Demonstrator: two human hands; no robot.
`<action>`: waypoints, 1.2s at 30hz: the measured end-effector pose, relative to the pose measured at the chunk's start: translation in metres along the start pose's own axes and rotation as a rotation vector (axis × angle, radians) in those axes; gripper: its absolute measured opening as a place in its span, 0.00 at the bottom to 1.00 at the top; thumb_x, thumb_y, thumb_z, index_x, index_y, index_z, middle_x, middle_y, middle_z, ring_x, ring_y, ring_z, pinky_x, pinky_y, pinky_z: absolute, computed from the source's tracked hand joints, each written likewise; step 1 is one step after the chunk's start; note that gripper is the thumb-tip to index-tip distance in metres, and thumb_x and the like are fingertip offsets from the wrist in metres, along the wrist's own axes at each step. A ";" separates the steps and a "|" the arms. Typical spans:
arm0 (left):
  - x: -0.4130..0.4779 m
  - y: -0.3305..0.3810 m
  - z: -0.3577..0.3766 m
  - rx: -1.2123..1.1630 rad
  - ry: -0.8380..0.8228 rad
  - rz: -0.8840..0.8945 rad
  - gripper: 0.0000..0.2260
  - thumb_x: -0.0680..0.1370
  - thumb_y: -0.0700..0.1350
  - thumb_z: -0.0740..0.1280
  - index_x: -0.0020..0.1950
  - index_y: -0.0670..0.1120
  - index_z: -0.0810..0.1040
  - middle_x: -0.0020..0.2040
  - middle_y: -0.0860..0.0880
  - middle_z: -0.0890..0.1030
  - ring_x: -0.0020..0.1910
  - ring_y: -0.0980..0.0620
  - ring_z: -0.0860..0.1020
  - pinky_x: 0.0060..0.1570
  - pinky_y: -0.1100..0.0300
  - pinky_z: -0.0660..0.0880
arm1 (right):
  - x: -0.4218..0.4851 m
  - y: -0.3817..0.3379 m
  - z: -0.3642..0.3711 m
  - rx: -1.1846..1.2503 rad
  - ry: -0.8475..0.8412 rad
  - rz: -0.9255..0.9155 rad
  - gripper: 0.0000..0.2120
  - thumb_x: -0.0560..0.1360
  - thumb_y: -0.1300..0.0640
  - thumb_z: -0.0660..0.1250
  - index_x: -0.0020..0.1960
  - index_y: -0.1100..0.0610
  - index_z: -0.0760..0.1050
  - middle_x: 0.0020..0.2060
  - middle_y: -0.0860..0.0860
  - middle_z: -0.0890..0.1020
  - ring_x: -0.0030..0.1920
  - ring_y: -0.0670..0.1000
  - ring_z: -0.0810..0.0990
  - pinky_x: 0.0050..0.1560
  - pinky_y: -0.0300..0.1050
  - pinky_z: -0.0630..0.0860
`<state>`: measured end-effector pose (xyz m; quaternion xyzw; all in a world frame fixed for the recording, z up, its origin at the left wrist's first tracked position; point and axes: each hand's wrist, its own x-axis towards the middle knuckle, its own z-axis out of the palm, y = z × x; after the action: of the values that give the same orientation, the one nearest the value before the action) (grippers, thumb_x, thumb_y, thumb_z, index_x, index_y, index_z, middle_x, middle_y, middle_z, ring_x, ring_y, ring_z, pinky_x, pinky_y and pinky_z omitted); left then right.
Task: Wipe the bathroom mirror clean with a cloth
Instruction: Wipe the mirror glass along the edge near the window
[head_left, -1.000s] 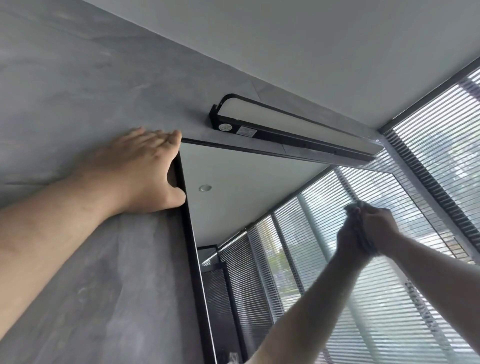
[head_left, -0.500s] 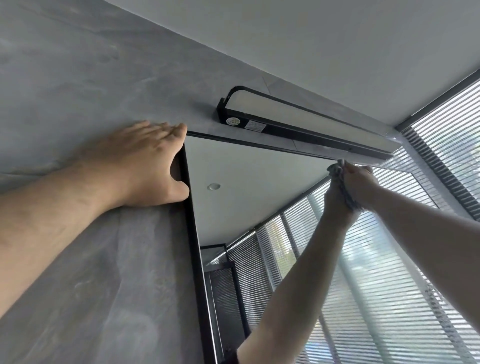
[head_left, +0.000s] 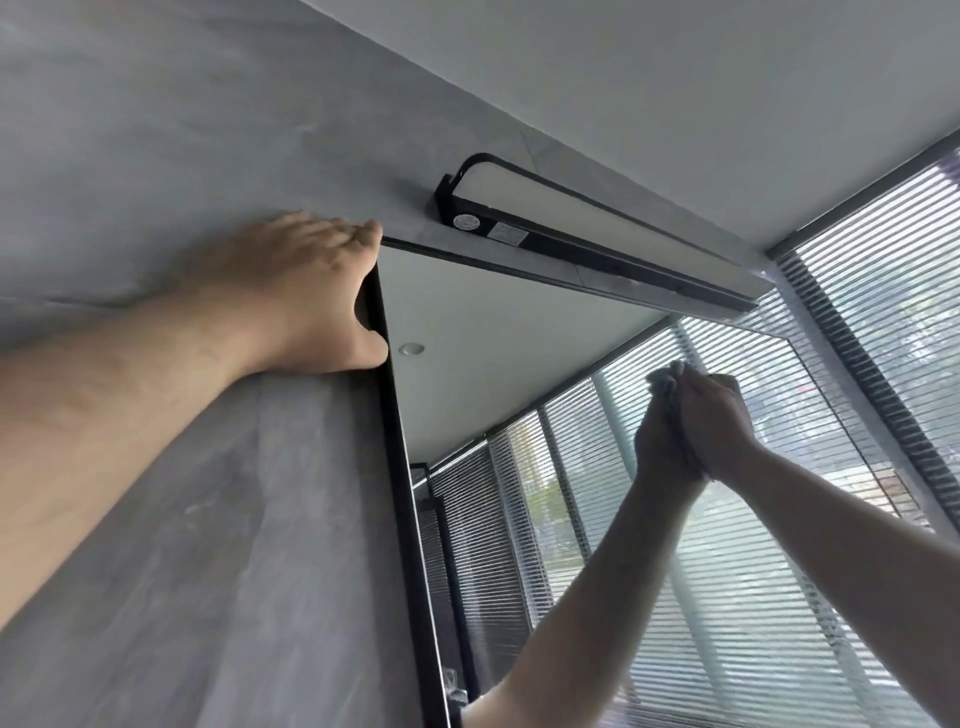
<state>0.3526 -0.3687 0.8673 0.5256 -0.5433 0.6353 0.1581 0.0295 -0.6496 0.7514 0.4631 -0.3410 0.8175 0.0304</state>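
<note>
Pressing the cloth (head_left: 662, 382) against the mirror (head_left: 493, 332), right hand (head_left: 717, 421) clenched (left hand (head_left: 306, 296) flat, open, at frame corner).

Left hand (head_left: 306, 296) lies flat on the wall (head_left: 156, 156), thumb at the mirror (head_left: 493, 364) frame's upper-left corner; light bar (head_left: 597, 234) sits above the mirror; right hand (head_left: 717, 421) presses the cloth (head_left: 662, 382) onto the glass, blinds (head_left: 883, 270) to the right
</note>
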 end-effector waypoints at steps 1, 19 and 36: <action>0.000 0.000 0.000 0.005 -0.004 0.000 0.48 0.66 0.64 0.59 0.80 0.43 0.50 0.80 0.44 0.57 0.78 0.48 0.56 0.76 0.56 0.50 | -0.007 -0.015 0.003 -0.026 -0.027 -0.031 0.14 0.77 0.38 0.57 0.48 0.39 0.81 0.48 0.49 0.81 0.52 0.52 0.80 0.53 0.51 0.77; -0.030 0.019 0.003 0.085 -0.036 -0.063 0.42 0.67 0.60 0.46 0.79 0.41 0.56 0.80 0.43 0.56 0.79 0.49 0.52 0.78 0.51 0.46 | -0.073 -0.095 0.024 0.119 -0.023 -0.181 0.11 0.80 0.55 0.64 0.53 0.49 0.85 0.46 0.45 0.77 0.47 0.39 0.76 0.49 0.29 0.70; -0.027 0.017 0.003 0.019 -0.001 -0.041 0.37 0.72 0.58 0.54 0.77 0.41 0.60 0.80 0.43 0.56 0.79 0.49 0.52 0.77 0.48 0.47 | -0.075 -0.094 0.035 0.104 -0.132 -0.176 0.21 0.78 0.34 0.58 0.57 0.44 0.81 0.52 0.49 0.79 0.52 0.51 0.81 0.53 0.51 0.78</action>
<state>0.3516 -0.3674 0.8353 0.5381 -0.5266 0.6369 0.1658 0.1325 -0.5785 0.7547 0.5452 -0.2574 0.7959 0.0554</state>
